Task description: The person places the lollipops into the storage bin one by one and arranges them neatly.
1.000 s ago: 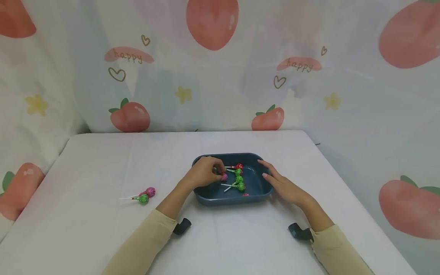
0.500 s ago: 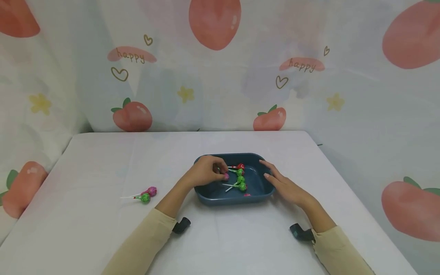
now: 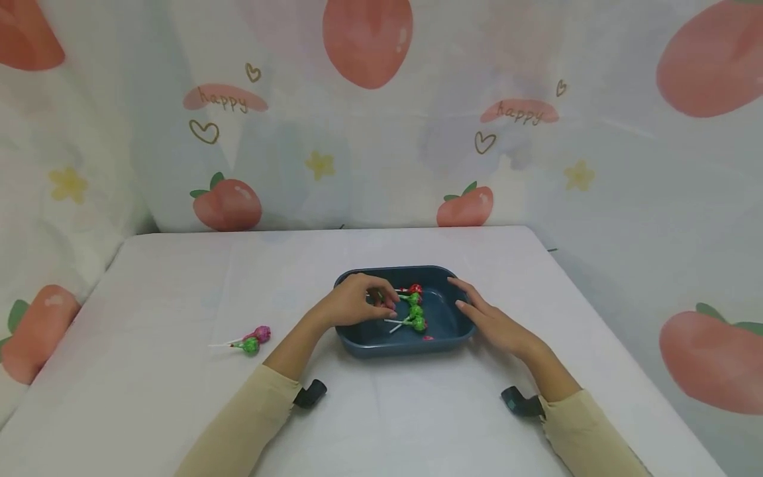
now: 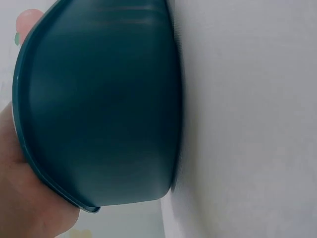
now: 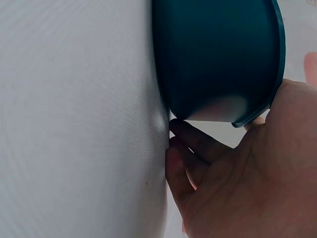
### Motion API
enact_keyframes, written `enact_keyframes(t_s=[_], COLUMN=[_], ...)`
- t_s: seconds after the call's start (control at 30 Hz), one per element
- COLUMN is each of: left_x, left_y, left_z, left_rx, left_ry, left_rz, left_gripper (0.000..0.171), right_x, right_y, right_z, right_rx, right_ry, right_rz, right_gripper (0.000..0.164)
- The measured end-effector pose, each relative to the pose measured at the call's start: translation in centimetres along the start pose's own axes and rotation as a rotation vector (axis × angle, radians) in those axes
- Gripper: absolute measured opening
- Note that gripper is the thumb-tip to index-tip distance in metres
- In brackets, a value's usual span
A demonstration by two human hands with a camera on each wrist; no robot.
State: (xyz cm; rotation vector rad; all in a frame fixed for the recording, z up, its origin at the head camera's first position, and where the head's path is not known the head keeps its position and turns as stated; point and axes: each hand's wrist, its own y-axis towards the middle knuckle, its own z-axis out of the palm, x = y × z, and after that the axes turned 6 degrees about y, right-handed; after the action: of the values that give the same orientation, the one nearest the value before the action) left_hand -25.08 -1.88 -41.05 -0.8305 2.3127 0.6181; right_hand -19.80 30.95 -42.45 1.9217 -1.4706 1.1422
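A dark blue basin [image 3: 384,349] stands on the white table with several wrapped lollipops inside. Among them are green lollipops [image 3: 419,324] and a red one [image 3: 415,289]. My left hand [image 3: 357,301] reaches over the basin's left rim, thumb and forefinger apart. A pink lollipop shows partly behind these fingers, and the rest of it is hidden. My right hand [image 3: 497,326] rests against the basin's right end with its fingers extended. In the right wrist view, several of its fingertips [image 5: 181,126] reach down to the tabletop beside the basin wall [image 5: 218,54].
Left of the basin, a pink lollipop [image 3: 262,333] and a green lollipop [image 3: 250,345] lie side by side on the table [image 3: 149,397]. A peach-printed cloth [image 3: 381,152] hangs behind the table and along both sides.
My left thumb and forefinger have parted from the pink lollipop, which stays in the basin. My right hand keeps its place at the basin's right end.
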Motion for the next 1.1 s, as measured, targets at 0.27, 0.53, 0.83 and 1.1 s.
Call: enact_keyframes(t_s=[0.27,0.53,0.83,1.1], left_x=[0.4,0.8,1.3,2.0], left_y=[-0.1,-1.1,-2.6,-4.9], left_z=[-0.1,-1.4,-2.9,-5.0], left_rx=[0.008,-0.023,-0.017,-0.035], left_ry=[-0.088,-0.202,-0.242,-0.182], left_rz=[0.029,-0.003,-0.048,-0.068], left_gripper=[0.025,0.02,0.024,0.024], right_x=[-0.5,-0.3,-0.1,-0.1], right_y=[-0.1,-0.1,-0.1,-0.2], right_z=[0.0,0.0,0.1,0.0], right_rx=[-0.014,-0.004,-0.005,-0.004], right_ry=[-0.03,-0.019,-0.02,-0.027], right_rz=[0.009,-0.001,0.003,-0.001], right_gripper=[0.054,0.054,0.053,0.053])
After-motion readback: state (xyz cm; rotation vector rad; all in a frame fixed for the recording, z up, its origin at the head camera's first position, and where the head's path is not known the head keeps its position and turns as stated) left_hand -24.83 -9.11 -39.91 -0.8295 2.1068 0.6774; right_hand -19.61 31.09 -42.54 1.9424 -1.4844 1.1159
